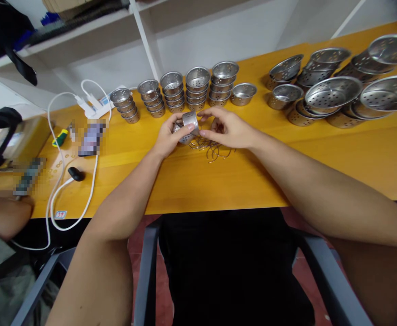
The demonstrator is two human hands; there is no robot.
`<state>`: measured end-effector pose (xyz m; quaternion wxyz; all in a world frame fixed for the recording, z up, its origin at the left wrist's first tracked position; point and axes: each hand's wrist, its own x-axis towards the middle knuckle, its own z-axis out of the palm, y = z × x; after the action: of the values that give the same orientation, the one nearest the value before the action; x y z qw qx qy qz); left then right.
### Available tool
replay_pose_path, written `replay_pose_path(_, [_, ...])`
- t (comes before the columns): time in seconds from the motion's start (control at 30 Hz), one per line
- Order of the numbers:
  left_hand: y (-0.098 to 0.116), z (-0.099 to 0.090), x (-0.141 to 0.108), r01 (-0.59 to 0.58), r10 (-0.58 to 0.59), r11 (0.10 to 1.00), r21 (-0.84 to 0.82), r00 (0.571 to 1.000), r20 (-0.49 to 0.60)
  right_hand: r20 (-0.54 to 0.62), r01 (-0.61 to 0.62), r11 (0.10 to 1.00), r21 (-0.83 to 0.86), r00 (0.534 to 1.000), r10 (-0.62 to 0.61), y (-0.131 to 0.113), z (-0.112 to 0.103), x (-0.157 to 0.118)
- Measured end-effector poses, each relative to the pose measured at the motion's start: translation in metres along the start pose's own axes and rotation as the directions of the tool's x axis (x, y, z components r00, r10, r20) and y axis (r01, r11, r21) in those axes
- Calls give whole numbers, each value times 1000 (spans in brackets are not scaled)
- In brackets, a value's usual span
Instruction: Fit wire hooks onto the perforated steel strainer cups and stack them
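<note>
My left hand (169,136) holds a small perforated metal cup (190,121) on its side, thumb across its wall. Another perforated cup (184,136) shows just under it, close to the same fingers. My right hand (230,127) is at the cup's right side with thumb and fingers apart, and nothing can be made out between them. Thin wire rings (215,151) lie in a loose heap on the yellow table (198,185) below both hands.
Behind my hands stand several stacks of small perforated cups (197,83). Larger metal bowls (334,95) are stacked at the right. A phone (92,138), white cables, a power strip (96,106) and a green-yellow tool (60,138) lie left. A person's arm (4,215) rests at the far left.
</note>
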<state>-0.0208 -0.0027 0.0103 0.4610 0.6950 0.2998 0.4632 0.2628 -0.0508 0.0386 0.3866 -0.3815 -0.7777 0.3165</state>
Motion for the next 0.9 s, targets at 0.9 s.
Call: replay_pose_path(0.9, [7, 7, -2, -20, 17, 999, 49, 998, 55, 26, -150, 986, 71, 989, 148, -18, 4, -1])
